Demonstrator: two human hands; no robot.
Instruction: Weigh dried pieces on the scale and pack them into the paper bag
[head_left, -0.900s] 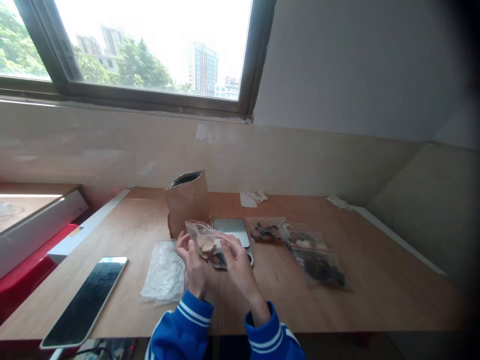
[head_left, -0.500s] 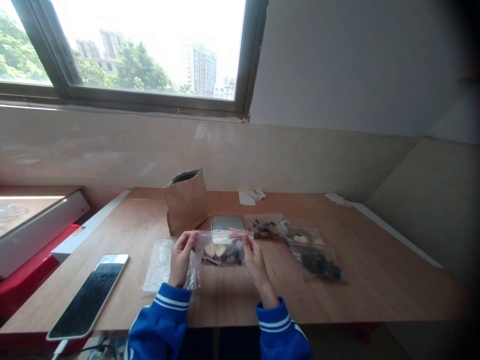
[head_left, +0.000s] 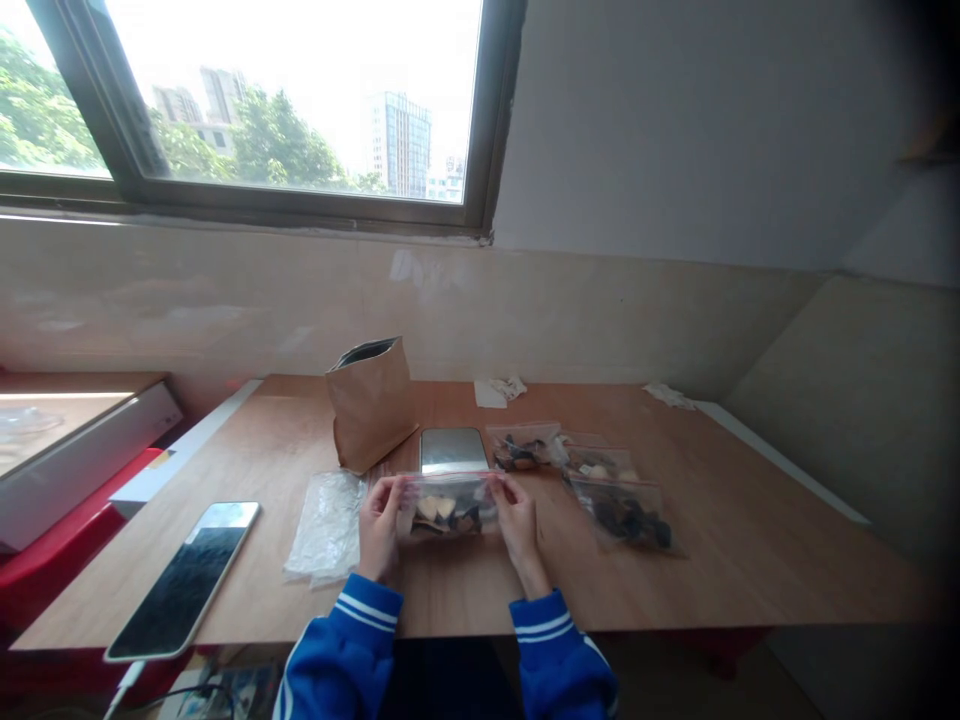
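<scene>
Between my two hands is a clear zip bag [head_left: 448,508] with a red seal line, holding pale and dark dried pieces. My left hand [head_left: 381,522] pinches its upper left corner. At the upper right corner, my right hand [head_left: 517,530] pinches the same edge. Behind the bag lies a silvery flat rectangular object [head_left: 453,450], partly covered by it. Left of my left hand rests a stack of clear plastic bags [head_left: 326,528]. A brown paper bag [head_left: 371,405] stands upright with its top open beyond them.
To the right lie several filled zip bags, including one with black pieces [head_left: 630,518] and one farther back [head_left: 525,448]. A phone [head_left: 184,580] with a white cable is near the left front edge of the wooden table [head_left: 750,560]. Crumpled paper [head_left: 501,391] lies by the wall.
The zip bag has come down slightly, and its top edge now looks straight and level. My left hand has shifted a little right and lower, off the stack of clear bags.
</scene>
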